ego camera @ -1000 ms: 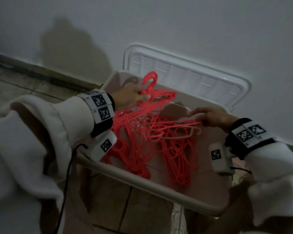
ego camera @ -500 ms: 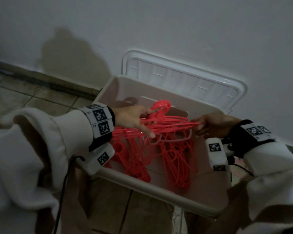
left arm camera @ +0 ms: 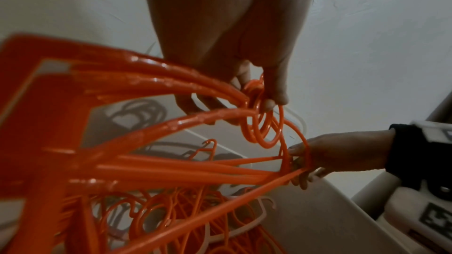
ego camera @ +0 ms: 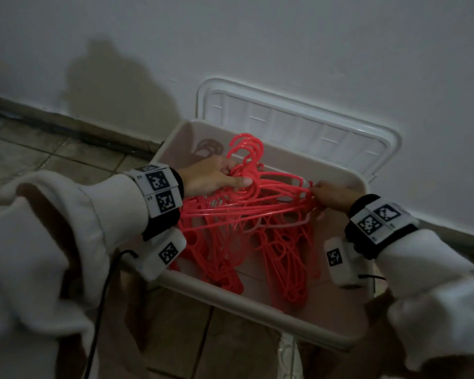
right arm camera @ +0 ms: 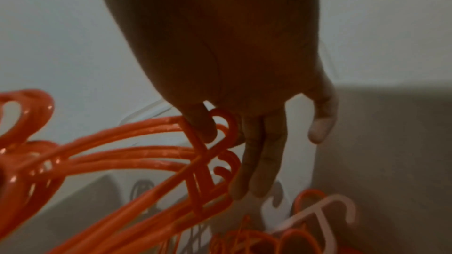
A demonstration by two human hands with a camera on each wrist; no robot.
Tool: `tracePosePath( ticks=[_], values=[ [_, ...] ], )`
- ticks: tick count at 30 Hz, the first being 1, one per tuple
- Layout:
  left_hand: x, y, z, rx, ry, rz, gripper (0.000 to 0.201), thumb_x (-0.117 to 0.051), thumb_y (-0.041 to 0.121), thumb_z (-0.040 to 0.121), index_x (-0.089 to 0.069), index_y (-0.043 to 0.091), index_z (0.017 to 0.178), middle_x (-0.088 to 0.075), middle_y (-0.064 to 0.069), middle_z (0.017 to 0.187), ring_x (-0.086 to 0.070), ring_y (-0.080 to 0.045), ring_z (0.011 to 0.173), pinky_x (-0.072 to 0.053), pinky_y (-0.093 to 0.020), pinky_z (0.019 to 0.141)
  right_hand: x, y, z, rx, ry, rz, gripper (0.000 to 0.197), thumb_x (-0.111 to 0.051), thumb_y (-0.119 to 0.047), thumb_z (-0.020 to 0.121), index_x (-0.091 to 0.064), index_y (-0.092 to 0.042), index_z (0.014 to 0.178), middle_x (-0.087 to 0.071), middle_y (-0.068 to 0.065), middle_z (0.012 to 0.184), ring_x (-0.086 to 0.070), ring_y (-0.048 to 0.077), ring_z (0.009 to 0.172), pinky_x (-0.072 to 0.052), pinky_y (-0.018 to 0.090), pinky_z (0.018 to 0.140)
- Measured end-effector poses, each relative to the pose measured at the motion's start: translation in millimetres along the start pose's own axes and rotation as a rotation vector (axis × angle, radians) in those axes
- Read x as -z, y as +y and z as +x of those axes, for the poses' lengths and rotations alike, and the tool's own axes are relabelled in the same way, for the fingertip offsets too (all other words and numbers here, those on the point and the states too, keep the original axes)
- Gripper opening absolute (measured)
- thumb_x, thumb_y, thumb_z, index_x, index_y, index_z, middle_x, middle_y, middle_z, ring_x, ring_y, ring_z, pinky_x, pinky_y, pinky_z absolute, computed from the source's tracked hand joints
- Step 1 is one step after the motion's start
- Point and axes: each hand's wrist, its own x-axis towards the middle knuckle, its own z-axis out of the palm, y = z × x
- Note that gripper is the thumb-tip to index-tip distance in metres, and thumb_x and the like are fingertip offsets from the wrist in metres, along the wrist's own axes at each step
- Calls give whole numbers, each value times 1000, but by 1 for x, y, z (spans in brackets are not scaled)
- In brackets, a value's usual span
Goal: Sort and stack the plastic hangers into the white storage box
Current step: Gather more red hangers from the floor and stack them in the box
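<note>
Both hands are in over the white storage box (ego camera: 260,303), working a bundle of red hangers (ego camera: 260,203) held level above the heap. The left hand (ego camera: 211,175) has its fingers curled through the gathered hooks, thumb lying straight across the necks; the left wrist view confirms the grip, fingertips (left arm camera: 271,103) tucked into the loops. The right hand (ego camera: 331,198) takes the opposite end, with the thumb hooked into the shoulder notches and 2 long fingers (right arm camera: 259,161) pressed together and lying straight down behind the bars, the little finger standing apart from them.

Below the fingers, the loose pile (ego camera: 282,258) sprawls across the box floor, and a white hanger (right arm camera: 318,213) sits just beyond the right fingertips, mixed in with the red (that one likely wants sorting out).

Now the risk. The bundle's lower bars look threaded among the heap beneath, so a brisk lift could drag extra hangers up or snag a hook. The bars fan apart between the 2 hands, and if the right thumb slips from the notches that end would probably splay and drop. The lid (ego camera: 298,124) leans against the wall behind; a knock could bring it down.

Writing? Only black-and-white square code tags on the wristbands (ego camera: 159,187); their small printed characters are too tiny to read.
</note>
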Motion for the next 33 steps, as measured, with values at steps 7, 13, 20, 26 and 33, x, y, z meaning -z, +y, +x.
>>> tracePosePath(
  ticks=[7,13,20,26,33],
  values=[
    [5,-5,5,10,205,57,41,-62,34,87,-66,-6,92,-67,-26,92,-62,-27,78,-46,-36,79,-8,-5,19,57,211,-42,46,-26,-30,100,-52,8,109,-60,33,107,-61,39,93,-46,42,91],
    [21,-14,10,51,352,35,27,-60,22,90,-66,-2,101,-65,-10,100,-61,-24,96,-45,-38,95,-32,-25,22,110,-1,-403,32,-43,-25,97,-61,0,107,-72,10,95,-65,16,83,-45,19,68],
    [29,-15,10,51,356,49,34,-64,32,82,-69,4,99,-70,-15,100,-64,-29,98,-46,-42,96,-76,-46,43,651,92,-858,45,-45,-27,91,-40,-14,134,-42,8,141,-41,25,128,-32,38,100],
    [39,-23,17,49,374,30,65,-59,57,60,-69,4,97,-66,-15,105,-60,-28,105,-41,-45,100,-80,-44,62,502,32,-1141,79,-53,-49,85,-15,-16,146,-18,3,154,-13,20,143,-3,57,112],
    [38,-23,18,84,436,50,25,-63,23,86,-67,1,99,-63,-16,104,-57,-30,106,-40,-41,100,-86,-44,76,684,151,-641,30,-65,-35,81,-63,-29,111,-65,-3,114,-54,21,115,-26,39,109]
  ],
)
